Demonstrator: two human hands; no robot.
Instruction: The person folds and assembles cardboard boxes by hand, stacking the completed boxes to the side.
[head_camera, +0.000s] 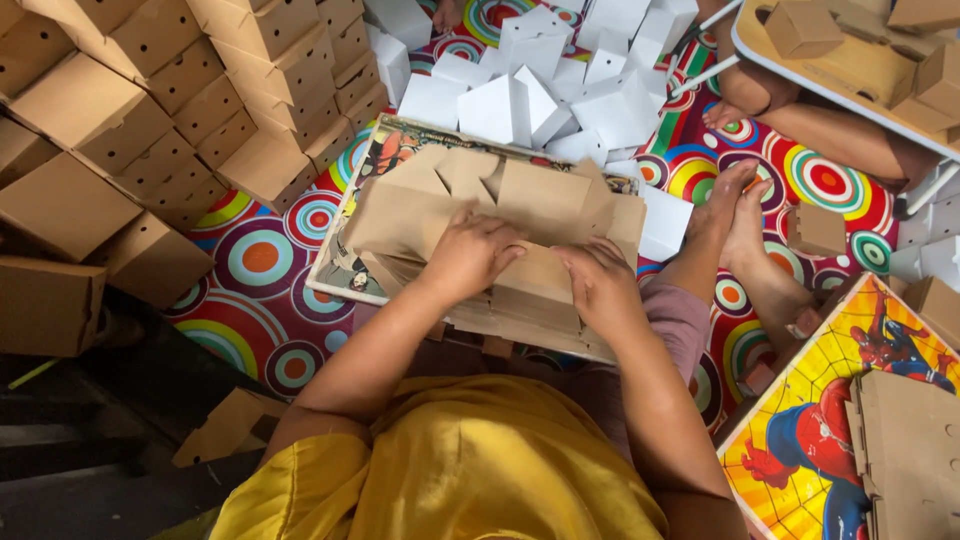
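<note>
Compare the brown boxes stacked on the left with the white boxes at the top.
The brown boxes are kraft-coloured and piled in stacked rows; the white boxes are white and lie jumbled at odd angles. The brown boxes show small holes in their sides; the white boxes look plain. Both are folded cardboard.

Both hands, L (470, 255) & R (600, 285), palms down, fingers apparently curled, forearms converging.

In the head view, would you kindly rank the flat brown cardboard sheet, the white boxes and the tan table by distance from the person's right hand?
From the right hand:
1. Flat brown cardboard sheet, directly under the hand, touching it.
2. White boxes, piled beyond the sheet, farther up the mat.
3. Tan table, at the upper right corner, farthest.
</note>
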